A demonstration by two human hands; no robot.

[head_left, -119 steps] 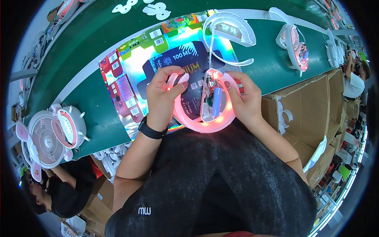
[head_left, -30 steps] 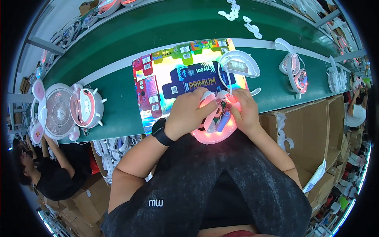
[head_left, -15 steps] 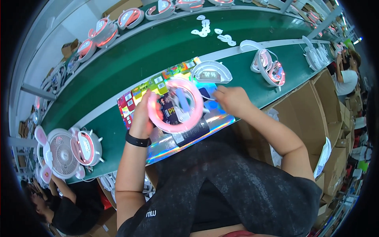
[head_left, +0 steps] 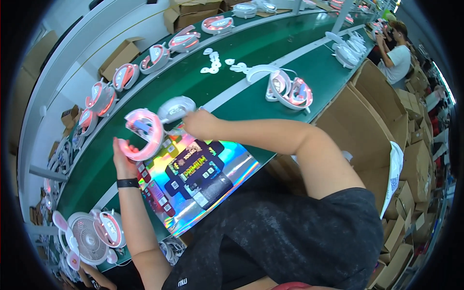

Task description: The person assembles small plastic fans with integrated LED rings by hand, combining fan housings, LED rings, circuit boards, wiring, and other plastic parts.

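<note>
Left hand (head_left: 123, 158): curled around the near left part of a pink, glowing plastic ring (head_left: 156, 135), open on its left side; my fingers hold it from outside.
Pink ring: lifted in my left hand, over the far left corner of the sheet, with a blue cylinder (head_left: 142, 126) inside the curve.
Right hand (head_left: 200, 124): fingers bent inward, at the near right edge of a white, half-round plastic shell (head_left: 175, 109); I cannot tell whether they pinch it.
White shell: just left of my right hand and beyond it, close to the ring.
Below my hands: a shiny silver, rainbow-reflecting sheet (head_left: 241, 162) with printed box shapes, on the green worktop (head_left: 249, 113).
Left wrist: a black band (head_left: 127, 183).
Left of my left forearm: a round white fan (head_left: 87, 237) with pink-lined rabbit ears.
Beyond my right hand: flat white cutouts (head_left: 212, 63); further right, a white-and-pink unit (head_left: 290, 92) with pink lights.
Beyond my left hand: a raised row of white-and-pink housings (head_left: 183, 40).
Right of my right forearm: a large brown cardboard box (head_left: 369, 123).
</note>
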